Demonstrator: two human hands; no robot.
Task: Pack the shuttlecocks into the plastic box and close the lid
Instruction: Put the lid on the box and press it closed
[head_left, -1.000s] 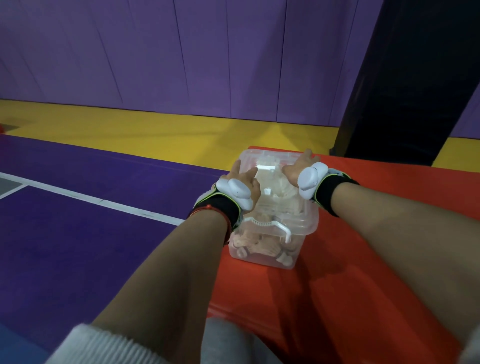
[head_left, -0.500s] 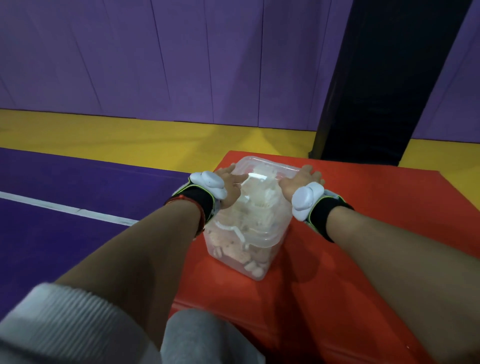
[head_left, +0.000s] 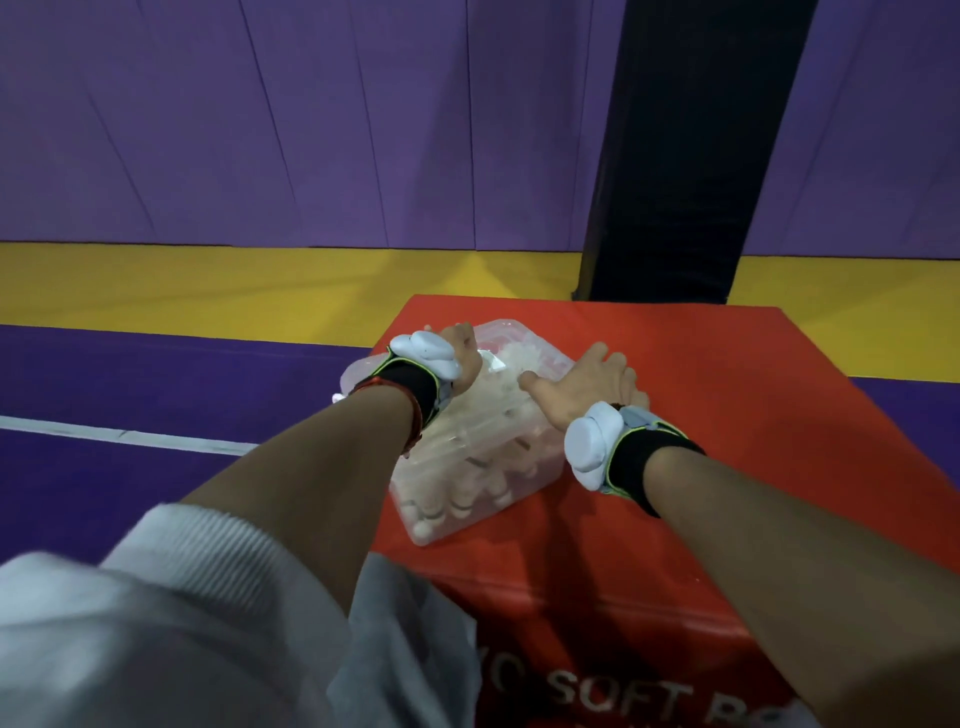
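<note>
Plastic box (head_left: 467, 499) beneath both hands: right hand (head_left: 592, 384) flat, released, on lid (head_left: 498, 410); left hand (head_left: 462, 353) grip indiscernible. Previously the right hand's fingers lay closer together.

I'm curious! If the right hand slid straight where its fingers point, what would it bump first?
Probably the black pillar, after sliding off the box lid over red mat; depth is unclear.
</note>
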